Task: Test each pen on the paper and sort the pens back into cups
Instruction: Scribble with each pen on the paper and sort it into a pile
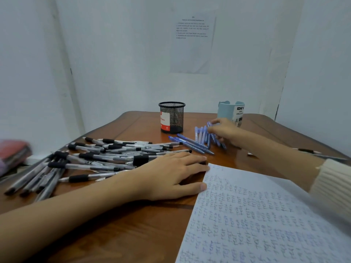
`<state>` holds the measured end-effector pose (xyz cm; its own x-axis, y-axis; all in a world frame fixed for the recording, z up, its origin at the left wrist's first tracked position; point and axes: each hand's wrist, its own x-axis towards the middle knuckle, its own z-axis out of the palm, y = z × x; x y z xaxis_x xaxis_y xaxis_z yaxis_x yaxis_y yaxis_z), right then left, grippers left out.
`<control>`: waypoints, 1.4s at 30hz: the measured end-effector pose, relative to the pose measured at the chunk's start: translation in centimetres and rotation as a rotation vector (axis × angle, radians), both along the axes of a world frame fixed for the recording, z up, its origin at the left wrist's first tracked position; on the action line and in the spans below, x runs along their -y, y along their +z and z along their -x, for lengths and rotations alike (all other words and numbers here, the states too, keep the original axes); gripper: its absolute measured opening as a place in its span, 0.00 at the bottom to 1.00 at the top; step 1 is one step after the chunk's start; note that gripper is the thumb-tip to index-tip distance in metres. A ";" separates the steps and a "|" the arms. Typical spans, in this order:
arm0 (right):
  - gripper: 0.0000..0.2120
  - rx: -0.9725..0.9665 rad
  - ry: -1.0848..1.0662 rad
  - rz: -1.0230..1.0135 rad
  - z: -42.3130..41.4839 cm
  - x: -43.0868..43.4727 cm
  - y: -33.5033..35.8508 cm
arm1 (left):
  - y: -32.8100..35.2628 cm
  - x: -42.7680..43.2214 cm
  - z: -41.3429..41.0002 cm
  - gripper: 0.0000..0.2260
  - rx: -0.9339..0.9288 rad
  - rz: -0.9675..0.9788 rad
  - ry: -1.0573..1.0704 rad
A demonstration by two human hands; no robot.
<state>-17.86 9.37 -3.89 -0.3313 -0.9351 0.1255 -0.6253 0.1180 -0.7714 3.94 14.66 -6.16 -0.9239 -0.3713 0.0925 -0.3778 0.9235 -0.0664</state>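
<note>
Now holding a fan of blue pens [201,134] in the curled right grip [226,132] at one o'clock, just in front of the blue cup [229,111], likely bunching them for that cup. Resting the left grip [171,173] flat and uncurled on the worktop [133,215] at the corner of the paper [266,215], probably steadying it, with black pens [104,154] just beside at nine o'clock and the mesh cup [171,117] at twelve.

Dim, cool, even light; wide-angle bowing, blurred edges.
</note>
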 end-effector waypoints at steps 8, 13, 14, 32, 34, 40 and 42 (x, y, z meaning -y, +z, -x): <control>0.17 -0.291 0.000 0.038 0.4 0.2 -0.8 | 0.0 0.0 -0.1 0.28 -0.001 0.001 0.003; 0.12 -0.400 0.085 0.031 2.3 -2.7 1.3 | -0.1 0.2 -0.2 0.28 -0.010 0.006 -0.010; 0.10 -0.428 0.101 -0.003 3.1 -3.5 1.8 | -0.1 0.3 -0.2 0.29 -0.013 0.007 -0.014; 0.08 -0.518 0.055 -0.195 10.3 -12.6 0.1 | -0.1 0.4 0.1 0.33 -0.008 -0.015 -0.021; 0.08 -0.658 0.014 -0.137 9.6 -12.2 -0.5 | -0.1 0.4 0.1 0.33 0.002 -0.011 -0.014; 0.05 -0.651 0.066 0.163 6.5 -12.4 -1.1 | 0.0 0.2 0.2 0.34 0.011 -0.010 -0.011; 0.06 -0.523 0.143 0.208 5.4 -12.6 -1.3 | 0.0 0.1 0.2 0.34 0.006 -0.005 -0.009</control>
<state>-23.24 21.96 -5.15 -0.0477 -0.9041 0.4247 -0.9280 -0.1172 -0.3537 3.78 14.51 -6.14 -0.9276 -0.3637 0.0853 -0.3694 0.9271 -0.0641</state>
